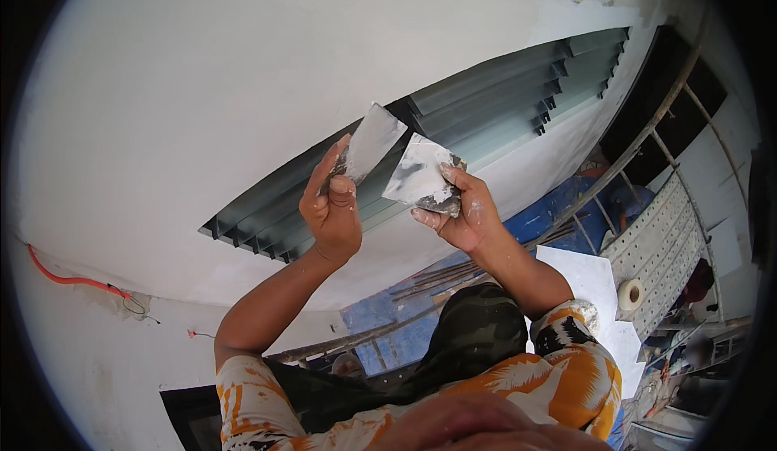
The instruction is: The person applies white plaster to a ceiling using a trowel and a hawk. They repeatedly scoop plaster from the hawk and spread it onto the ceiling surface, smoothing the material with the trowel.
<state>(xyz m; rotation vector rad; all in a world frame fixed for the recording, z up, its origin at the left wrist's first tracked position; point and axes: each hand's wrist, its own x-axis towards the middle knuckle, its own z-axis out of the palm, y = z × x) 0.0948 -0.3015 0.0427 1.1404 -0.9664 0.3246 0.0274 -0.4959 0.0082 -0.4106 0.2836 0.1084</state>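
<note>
My left hand (pixel 336 216) grips a flat putty scraper (pixel 374 139), its index finger stretched along the pale blade. In my right hand (pixel 472 212) is a second, squarish putty scraper (pixel 414 168), smeared with white putty and dark at the held end. The two blades are close together, tilted toward each other, in front of a louvered window (pixel 486 99). Both hands have white smears on the fingers. Whether the blades touch, I cannot tell.
A white wall (pixel 202 87) surrounds the window. At the lower left, an orange conduit (pixel 77 279) and loose wires stick out. On the right are scaffold rails (pixel 619 159), a perforated metal platform (pixel 660 244), a tape roll (pixel 630 295) and white sheets (pixel 579 273). Blue sheeting (pixel 526 212) lies below.
</note>
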